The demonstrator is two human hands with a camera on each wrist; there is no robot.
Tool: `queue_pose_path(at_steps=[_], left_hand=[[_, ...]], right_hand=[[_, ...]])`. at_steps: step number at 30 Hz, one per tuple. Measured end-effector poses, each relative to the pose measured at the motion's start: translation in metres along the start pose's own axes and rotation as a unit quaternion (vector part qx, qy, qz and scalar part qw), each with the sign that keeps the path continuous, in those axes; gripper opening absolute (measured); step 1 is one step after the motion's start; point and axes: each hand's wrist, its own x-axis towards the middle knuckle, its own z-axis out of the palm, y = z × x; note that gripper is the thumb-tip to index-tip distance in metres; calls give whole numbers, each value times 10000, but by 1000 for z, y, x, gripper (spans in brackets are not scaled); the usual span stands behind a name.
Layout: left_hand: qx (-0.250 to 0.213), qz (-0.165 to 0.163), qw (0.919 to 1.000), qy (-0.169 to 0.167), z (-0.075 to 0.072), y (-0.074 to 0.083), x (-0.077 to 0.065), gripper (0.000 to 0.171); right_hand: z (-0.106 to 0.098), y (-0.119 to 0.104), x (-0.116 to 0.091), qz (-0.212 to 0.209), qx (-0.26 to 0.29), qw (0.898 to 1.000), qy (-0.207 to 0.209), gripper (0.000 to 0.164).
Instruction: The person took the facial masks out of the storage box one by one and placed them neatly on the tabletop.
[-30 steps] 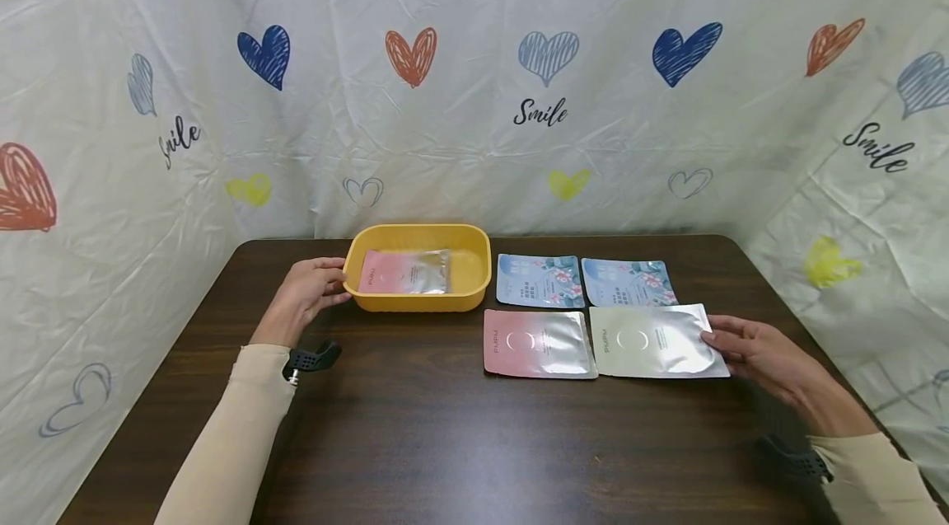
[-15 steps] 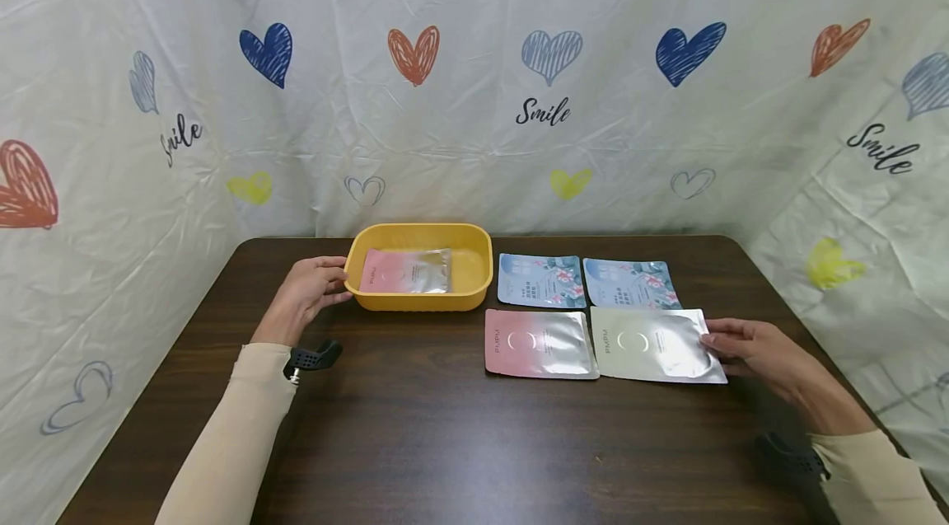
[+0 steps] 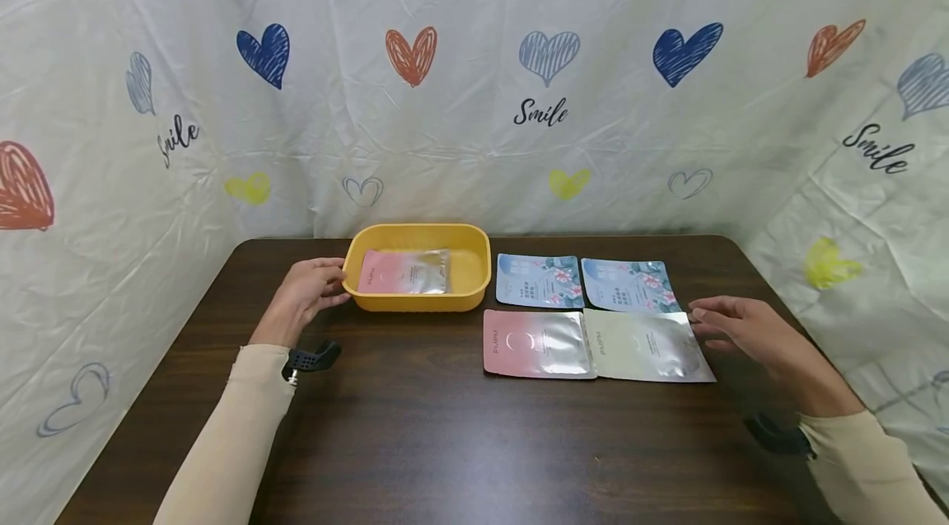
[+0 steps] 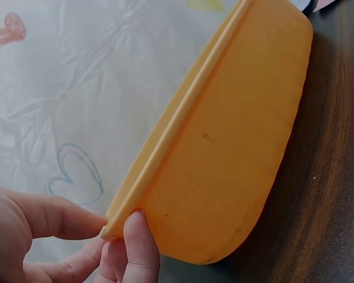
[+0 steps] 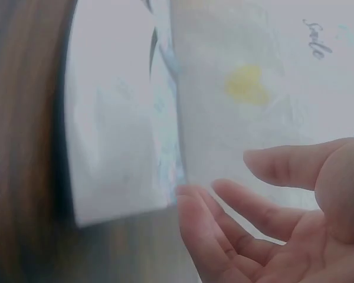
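At the left end of the yellow plastic basket point(image 3: 415, 304), my left hand point(image 3: 306, 291) pinches the rim between thumb and fingers; the left wrist view shows this grip on the basket wall point(image 4: 212, 147). Inside the basket lies a pink-and-silver face mask sachet point(image 3: 404, 272). My right hand point(image 3: 749, 333) hovers just off the right end of a pale green-and-silver face mask sachet point(image 3: 648, 346), thumb and fingers apart and holding nothing. In the right wrist view, that sachet point(image 5: 112, 118) lies away from the fingertips. Left of it is a pink face mask sachet point(image 3: 539, 344), their edges meeting.
Two blue floral face mask sachets point(image 3: 539, 281) lie behind the pink and green ones, right of the basket. All rest on a dark wooden table point(image 3: 445, 442). A white curtain point(image 3: 460, 162) printed with hearts stands along the back and sides.
The pale green sachet has shifted slightly left and now lies flat against the pink one. My right hand has let go of it and moved a little back. The left hand stays on the basket.
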Motion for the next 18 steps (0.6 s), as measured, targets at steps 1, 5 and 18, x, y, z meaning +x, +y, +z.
queue_pose_path(at_steps=[1,5,18], left_hand=[[4,7,10000,5,0,0,0,46],[57,35,10000,48,1,0,-1,46],[123,102,9999,63,1,-1,0,45]], right_hand=[[1,-3,1,-61,27,10000,-14,55],[9,-19,7,-229,88,9997,-36,54],[32,-63,31,-661,981,9915,-541,52]])
